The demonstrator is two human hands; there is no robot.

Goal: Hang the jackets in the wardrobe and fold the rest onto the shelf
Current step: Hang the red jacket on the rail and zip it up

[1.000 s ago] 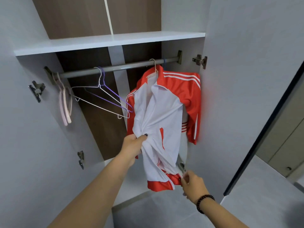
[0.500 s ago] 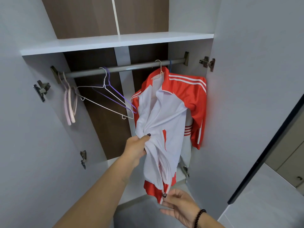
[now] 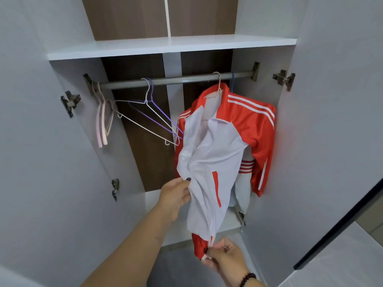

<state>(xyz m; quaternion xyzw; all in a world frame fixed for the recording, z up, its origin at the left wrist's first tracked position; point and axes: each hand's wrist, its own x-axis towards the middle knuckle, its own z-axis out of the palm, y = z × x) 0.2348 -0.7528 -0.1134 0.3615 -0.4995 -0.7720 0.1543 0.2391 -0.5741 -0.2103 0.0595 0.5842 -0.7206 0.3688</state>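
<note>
At the left end of the grey metal hanging rail (image 3: 178,79), a pair of pale pink plastic hangers (image 3: 103,123) hangs unused. Next along the rail, a white wire hanger (image 3: 145,117) and a purple wire hanger (image 3: 163,119) also hang bare.

The left hand (image 3: 176,195) grips the white front panel of the red-and-white zip-front track jacket (image 3: 226,146) at mid-height, fingers curled round a bunched fold beside the zip line. The jacket hangs from a pale hanger hooked over the right part of the rail, inside the wardrobe. Its front is open above the hem. A blue hanger hook (image 3: 233,81) is just visible behind it; whether it carries a garment cannot be told.

The right hand (image 3: 223,257) pinches the red hem at the base of the zip, fingers closed on the fabric.

Status, as a judgement: one jacket is hung; closing its zip appears to be the step in hand. The white upper shelf (image 3: 172,48) shows no folded items on its visible part. No other garments are in view, so remaining work cannot be assessed.
</note>
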